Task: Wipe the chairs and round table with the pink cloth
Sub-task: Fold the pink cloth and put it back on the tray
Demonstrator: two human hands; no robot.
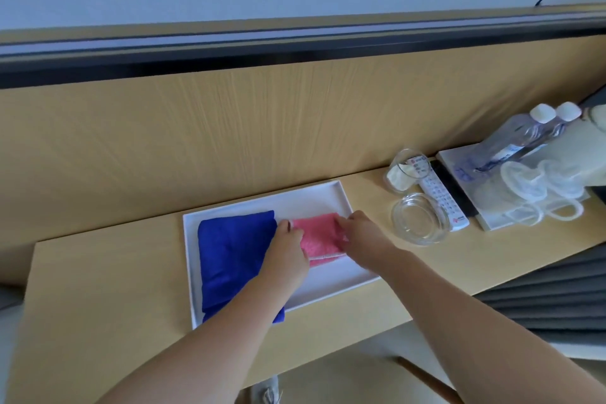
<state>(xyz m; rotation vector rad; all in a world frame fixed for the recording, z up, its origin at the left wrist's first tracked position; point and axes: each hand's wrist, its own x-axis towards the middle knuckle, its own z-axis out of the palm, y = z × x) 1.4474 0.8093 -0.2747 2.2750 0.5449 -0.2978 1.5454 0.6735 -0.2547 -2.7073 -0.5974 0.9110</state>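
Observation:
A folded pink cloth point(319, 234) lies in the right half of a white tray point(314, 198) on a wooden shelf. Both hands are on it. My left hand point(288, 254) pinches its left edge, between the pink cloth and a folded blue cloth point(234, 259). On the cloth's right edge my right hand point(364, 236) has its fingers closed over the fabric. The cloth still rests flat in the tray. No chair or round table is in view.
The wooden shelf point(108, 289) runs along a wood-panelled wall. To the right stand a glass ashtray point(418, 223), a tumbler point(405, 172), a remote control point(441, 198) and a second tray point(459, 174) with two water bottles and wrapped cups. Grey fabric hangs below right.

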